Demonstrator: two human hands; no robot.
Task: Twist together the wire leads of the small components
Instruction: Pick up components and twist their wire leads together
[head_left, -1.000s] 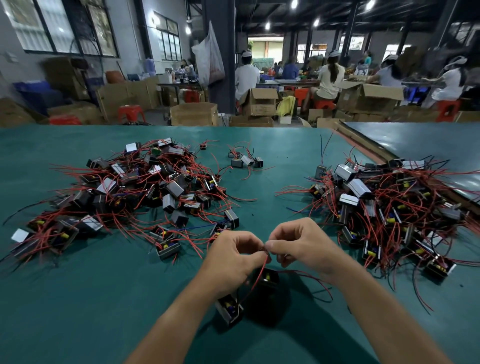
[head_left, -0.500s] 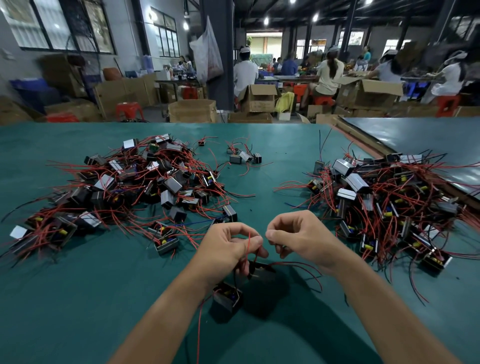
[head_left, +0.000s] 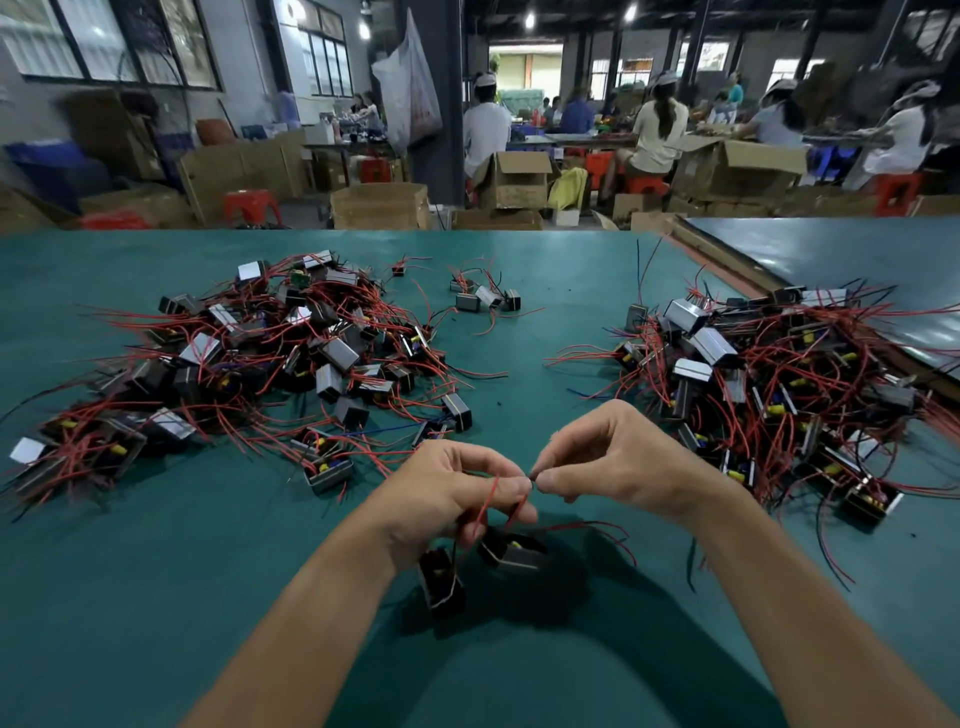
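step in hand: left hand (head_left: 447, 499) and right hand (head_left: 613, 457) meet over the near middle of the table. each pinches the tips of the wire leads (head_left: 488, 501) between thumb and forefinger, with the other fingers loosely curled.
doing it well: likely best to lay the two bare ends side by side and level, hold one pinch steady and roll the other in a single direction. light tension should stop the weight of the parts below from pulling the ends apart.
table (head_left: 156, 597): broad, flat, covered in a matt teal surface that looks smooth and slightly soft.
right pile (head_left: 769, 384): a dense heap on the right of boxy dark components with shiny grey metal faces, yellow specks and tangled red leads.
left pile (head_left: 285, 353): a similar heap on the left, more spread out, with the odd blue or black wire among the red.
far cluster (head_left: 485, 299): a few loose components lying between the piles, further away.
two components (head_left: 511, 551): small, black, block-shaped, with a grey band. they sit just below the left hand, side by side. i cannot tell whether they hang by their leads or rest on the table.
leads: thin, flexible, red-insulated, running up from the two components across the left fingers to the pinch. spare ends curl off to the right.
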